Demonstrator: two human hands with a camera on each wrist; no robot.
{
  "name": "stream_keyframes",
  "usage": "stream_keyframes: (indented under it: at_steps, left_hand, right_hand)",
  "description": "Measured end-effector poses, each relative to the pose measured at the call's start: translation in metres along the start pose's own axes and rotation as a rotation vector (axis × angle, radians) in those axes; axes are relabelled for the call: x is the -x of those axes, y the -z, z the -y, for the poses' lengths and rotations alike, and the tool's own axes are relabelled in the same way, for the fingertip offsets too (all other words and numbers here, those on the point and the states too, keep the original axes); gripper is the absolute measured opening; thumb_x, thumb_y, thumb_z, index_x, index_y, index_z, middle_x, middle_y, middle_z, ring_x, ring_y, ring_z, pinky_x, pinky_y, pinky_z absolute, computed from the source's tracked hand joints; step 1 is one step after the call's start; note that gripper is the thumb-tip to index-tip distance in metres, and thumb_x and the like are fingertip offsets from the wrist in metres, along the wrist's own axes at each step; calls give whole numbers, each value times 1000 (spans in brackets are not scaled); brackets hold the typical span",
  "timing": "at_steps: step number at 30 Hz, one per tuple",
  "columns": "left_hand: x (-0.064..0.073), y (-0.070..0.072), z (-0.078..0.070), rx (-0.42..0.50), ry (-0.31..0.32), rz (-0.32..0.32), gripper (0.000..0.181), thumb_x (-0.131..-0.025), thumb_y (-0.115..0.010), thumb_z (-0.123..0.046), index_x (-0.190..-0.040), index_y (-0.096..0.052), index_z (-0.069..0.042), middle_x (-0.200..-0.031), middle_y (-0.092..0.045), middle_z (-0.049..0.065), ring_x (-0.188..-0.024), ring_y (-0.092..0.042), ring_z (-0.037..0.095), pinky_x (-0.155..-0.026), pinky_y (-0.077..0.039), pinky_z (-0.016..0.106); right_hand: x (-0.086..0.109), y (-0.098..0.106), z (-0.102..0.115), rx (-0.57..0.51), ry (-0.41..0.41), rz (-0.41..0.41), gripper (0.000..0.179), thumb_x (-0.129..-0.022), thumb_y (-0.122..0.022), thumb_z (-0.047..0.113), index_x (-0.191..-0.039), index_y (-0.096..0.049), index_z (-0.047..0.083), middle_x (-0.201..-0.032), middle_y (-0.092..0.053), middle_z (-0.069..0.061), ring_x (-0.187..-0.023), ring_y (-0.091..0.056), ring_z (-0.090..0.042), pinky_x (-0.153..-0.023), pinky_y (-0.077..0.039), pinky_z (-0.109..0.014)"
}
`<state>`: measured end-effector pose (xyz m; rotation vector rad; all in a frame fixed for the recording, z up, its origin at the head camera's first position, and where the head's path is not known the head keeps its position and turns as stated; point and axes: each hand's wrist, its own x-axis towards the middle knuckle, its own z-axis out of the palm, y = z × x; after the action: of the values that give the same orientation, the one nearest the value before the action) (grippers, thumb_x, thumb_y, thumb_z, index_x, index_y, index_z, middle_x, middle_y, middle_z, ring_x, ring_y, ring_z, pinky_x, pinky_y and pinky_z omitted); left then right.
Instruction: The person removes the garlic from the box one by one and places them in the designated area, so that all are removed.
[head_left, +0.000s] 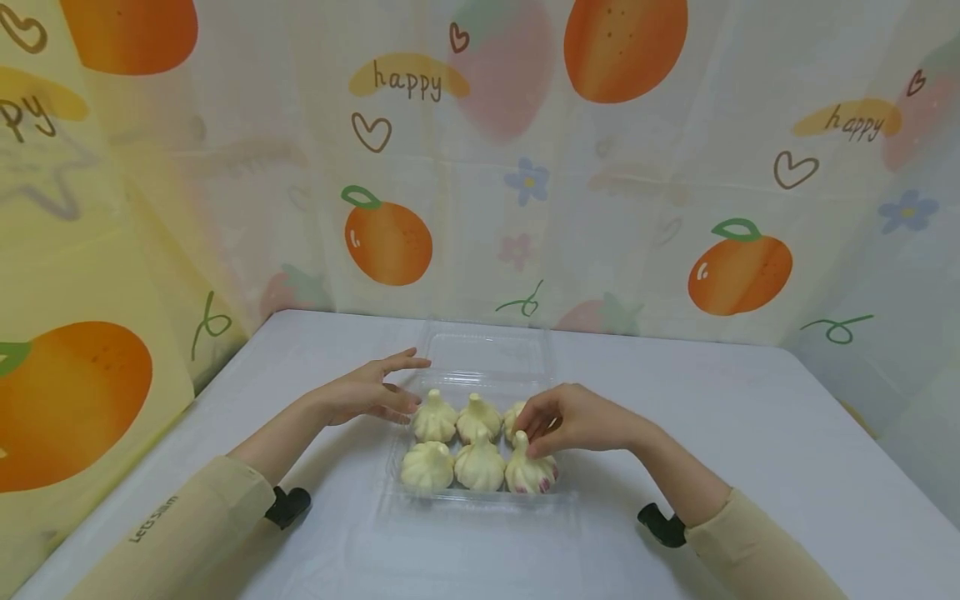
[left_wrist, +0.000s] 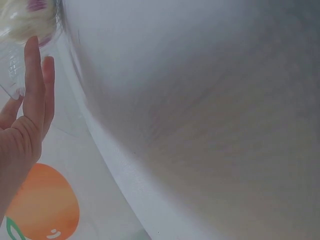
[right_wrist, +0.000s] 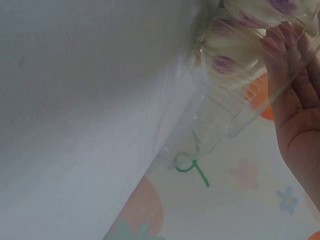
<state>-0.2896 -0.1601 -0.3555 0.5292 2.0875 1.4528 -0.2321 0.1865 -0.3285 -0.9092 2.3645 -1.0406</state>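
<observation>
Garlic [head_left: 480, 465], six bulbs in two rows of three, sits in a clear plastic box [head_left: 487, 497] on the white tabletop [head_left: 645, 375]; the lid [head_left: 483, 354] lies open toward 12 o'clock. With the box as dial, the right hand [head_left: 577, 421], at 3 o'clock, pinches the purple-marked bulb [head_left: 531, 477], at 4 o'clock, by its neck between thumb and fingers; the left hand [head_left: 363, 392], at 10 o'clock, has its fingers loosely extended beside the box, whether touching I cannot tell from here. Handling, as judged: each bulb should be light and firm, its rounded flanks rather slippery, its skin easily scuffed; the narrow neck offers the surest hold. The box looks thin and likely to flex, best steadied at its rim. Views compared: the head view alone shows all six bulbs; the right wrist view adds purple patches on bulb flanks and the palm side of that hand; the left wrist view shows the fingers nearly straight.
</observation>
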Motion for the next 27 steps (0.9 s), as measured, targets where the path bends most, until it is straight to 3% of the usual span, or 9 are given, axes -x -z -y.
stream_keyframes:
  at_steps: [14,27]
  left_hand:
    - [0,0,0,-3,5,-5,78,-90,-69,-10,-156,-27,-8,-169,11,6,-127,-56,34,-95,-59,41]
    - [1,-1,-2,-1,9,-6,78,-90,-68,-9,-156,-27,-8,-169,11,5,-120,-59,27,-95,-60,40]
  right_hand:
    - [-1,-4,-3,23,23,23,27,-83,-79,16,-107,-72,7,-104,-72,-2,-89,-67,-10,-85,-59,-20]
    - [0,2,2,41,42,14,21,-84,-78,19,-103,-72,14,-100,-74,-1,-90,-69,-9,-86,-59,-20]
